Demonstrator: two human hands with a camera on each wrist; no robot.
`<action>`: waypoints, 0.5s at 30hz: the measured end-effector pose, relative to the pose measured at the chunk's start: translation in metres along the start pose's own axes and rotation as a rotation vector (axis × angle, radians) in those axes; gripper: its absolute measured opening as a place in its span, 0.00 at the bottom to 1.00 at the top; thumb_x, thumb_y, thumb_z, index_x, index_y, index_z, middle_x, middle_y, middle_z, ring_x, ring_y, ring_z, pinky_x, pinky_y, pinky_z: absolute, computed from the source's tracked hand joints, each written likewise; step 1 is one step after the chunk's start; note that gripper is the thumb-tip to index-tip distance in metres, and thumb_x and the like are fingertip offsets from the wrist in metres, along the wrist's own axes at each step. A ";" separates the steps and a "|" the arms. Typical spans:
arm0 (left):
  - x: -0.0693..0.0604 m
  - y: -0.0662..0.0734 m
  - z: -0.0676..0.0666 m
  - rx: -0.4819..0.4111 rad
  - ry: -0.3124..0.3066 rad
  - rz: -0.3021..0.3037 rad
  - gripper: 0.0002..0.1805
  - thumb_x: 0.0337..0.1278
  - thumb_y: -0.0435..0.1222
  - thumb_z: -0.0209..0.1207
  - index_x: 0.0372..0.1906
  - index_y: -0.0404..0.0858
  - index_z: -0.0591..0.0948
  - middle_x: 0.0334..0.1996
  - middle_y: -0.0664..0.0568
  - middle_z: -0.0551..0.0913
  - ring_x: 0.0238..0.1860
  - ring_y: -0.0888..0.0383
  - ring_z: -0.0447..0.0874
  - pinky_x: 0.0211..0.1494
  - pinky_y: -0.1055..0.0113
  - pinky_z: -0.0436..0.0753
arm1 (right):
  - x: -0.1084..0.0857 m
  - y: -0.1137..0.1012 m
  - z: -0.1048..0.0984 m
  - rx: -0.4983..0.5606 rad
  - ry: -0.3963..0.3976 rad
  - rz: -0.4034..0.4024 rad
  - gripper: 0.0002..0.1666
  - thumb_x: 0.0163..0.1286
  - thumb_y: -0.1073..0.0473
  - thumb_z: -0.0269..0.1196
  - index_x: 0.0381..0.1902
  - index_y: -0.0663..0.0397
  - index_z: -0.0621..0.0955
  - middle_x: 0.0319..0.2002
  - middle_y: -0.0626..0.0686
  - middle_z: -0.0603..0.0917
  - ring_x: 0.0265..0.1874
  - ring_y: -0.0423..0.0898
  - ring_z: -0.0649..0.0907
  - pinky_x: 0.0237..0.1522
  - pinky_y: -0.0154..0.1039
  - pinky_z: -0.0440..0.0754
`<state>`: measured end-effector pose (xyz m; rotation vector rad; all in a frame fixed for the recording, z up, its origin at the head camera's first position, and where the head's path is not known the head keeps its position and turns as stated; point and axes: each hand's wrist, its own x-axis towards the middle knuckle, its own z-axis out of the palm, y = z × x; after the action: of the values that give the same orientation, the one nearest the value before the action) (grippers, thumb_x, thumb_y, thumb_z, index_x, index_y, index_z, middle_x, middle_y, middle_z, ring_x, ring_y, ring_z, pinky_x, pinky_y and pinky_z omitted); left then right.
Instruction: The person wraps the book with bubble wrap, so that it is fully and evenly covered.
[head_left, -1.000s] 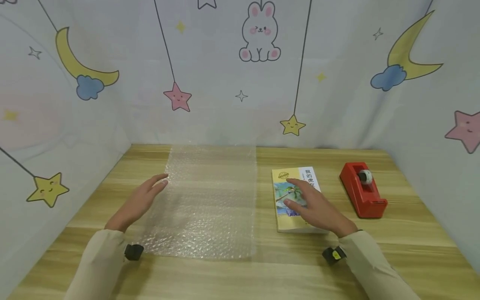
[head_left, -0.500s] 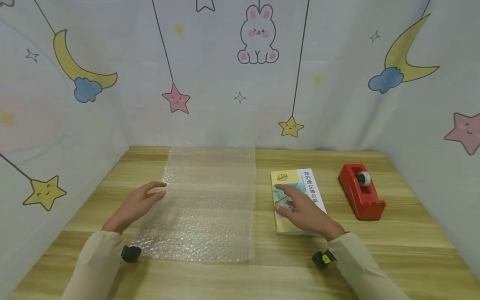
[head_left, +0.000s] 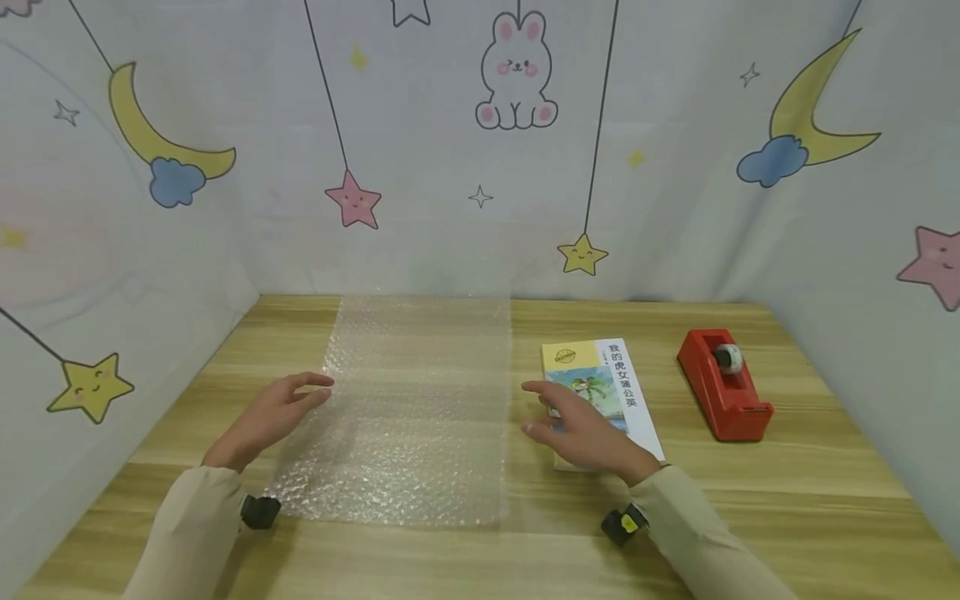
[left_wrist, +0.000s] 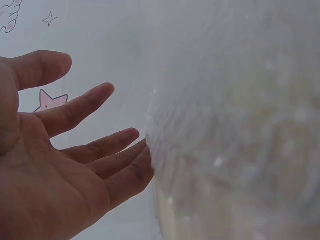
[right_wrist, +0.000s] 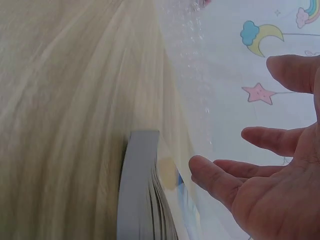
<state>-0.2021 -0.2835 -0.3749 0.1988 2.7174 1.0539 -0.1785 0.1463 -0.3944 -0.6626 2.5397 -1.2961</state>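
A sheet of clear bubble wrap [head_left: 420, 417] lies flat on the wooden table, left of centre. At its left edge is my left hand [head_left: 270, 417], fingers loosely extended and holding nothing; in the left wrist view the lower fingertips meet the wrap's edge, though I cannot tell whether they touch it. My right hand [head_left: 588, 429] hovers over the left and lower part of a paperback book [head_left: 641, 417] with a yellow, white and blue cover, hiding some of it. Its fingers are spread with nothing between them. In the right wrist view the book's page edges [right_wrist: 139, 185] show below the hand.
A red tape dispenser [head_left: 723, 392] with a small roll of tape stands on the table [head_left: 825, 475] to the right of the book. White curtains [head_left: 435, 125] printed with stars, moons and a rabbit enclose the table at the back and both sides.
My right hand has moved left across the book, uncovering more of its cover and title. The left hand has shifted slightly down in the view. Book, wrap and dispenser stay in place.
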 end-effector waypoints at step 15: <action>-0.001 -0.003 0.000 0.020 -0.015 -0.006 0.30 0.78 0.49 0.45 0.68 0.30 0.71 0.72 0.29 0.67 0.68 0.28 0.70 0.63 0.40 0.78 | 0.015 -0.004 0.025 0.050 -0.046 0.043 0.35 0.74 0.48 0.60 0.73 0.58 0.66 0.72 0.62 0.70 0.71 0.62 0.73 0.67 0.56 0.76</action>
<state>-0.2014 -0.2860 -0.3771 0.2009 2.7143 1.0192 -0.1807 0.1193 -0.4061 -0.6171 2.4626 -1.3104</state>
